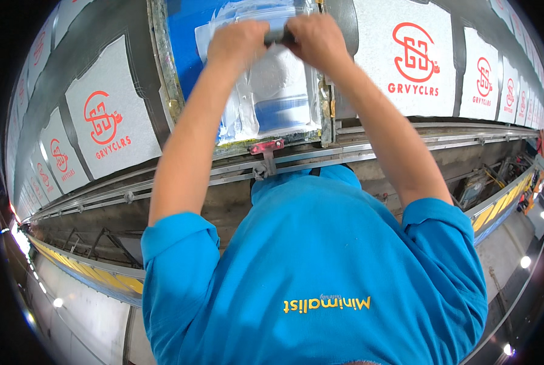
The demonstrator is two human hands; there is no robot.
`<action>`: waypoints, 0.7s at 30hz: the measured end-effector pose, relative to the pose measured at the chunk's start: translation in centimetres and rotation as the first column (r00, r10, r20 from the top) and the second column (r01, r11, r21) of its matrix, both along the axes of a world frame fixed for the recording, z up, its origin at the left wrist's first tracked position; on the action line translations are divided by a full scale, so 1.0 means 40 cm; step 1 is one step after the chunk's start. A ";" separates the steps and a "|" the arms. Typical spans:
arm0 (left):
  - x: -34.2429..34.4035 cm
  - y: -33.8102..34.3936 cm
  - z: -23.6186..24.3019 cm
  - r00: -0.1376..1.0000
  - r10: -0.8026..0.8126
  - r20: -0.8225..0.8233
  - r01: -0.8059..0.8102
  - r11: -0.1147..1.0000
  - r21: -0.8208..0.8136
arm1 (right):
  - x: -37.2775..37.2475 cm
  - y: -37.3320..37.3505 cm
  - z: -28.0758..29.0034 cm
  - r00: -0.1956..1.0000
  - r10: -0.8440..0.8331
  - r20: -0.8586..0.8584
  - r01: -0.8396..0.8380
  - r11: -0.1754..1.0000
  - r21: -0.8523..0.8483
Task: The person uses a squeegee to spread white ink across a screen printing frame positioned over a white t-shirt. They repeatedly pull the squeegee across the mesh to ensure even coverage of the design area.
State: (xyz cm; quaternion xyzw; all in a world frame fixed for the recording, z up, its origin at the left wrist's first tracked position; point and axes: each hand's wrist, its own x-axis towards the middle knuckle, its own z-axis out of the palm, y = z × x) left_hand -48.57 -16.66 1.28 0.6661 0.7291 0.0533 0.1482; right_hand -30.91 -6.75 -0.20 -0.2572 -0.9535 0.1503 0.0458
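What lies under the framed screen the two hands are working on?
Under the screen frame, nothing can be seen: its blue mesh smeared with white ink covers it. Both hands grip a dark squeegee handle on top.

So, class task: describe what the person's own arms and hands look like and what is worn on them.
Both forearms are bare from the elbow down, and neither the left hand nor the right hand wears a glove, ring or watch that I can see. The upper arms are covered by the short sleeves of a bright blue shirt with hemmed cuffs and yellow lettering across its front.

Long print table [381,143] (printed grey panels [111,121])
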 end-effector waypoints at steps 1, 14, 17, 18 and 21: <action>0.038 -0.051 0.002 0.998 0.035 0.043 -0.034 0.999 -0.016 | 0.040 -0.053 -0.017 0.998 0.004 -0.067 -0.002 0.999 0.032; -0.051 0.061 0.043 0.999 0.007 0.049 -0.004 0.998 -0.065 | -0.029 0.080 0.037 0.999 0.044 0.009 -0.044 0.999 0.006; -0.071 0.096 0.026 0.998 0.067 0.017 -0.068 0.996 0.052 | -0.097 0.126 0.026 0.994 -0.057 -0.090 0.060 0.998 0.035; -0.060 0.090 0.016 0.996 0.091 -0.010 -0.090 0.994 0.063 | -0.086 0.115 0.007 0.987 -0.030 -0.158 0.044 0.995 0.088; 0.027 -0.011 -0.010 0.989 0.144 0.013 -0.145 0.989 0.036 | 0.004 0.009 -0.029 0.960 0.035 -0.279 0.003 0.991 0.135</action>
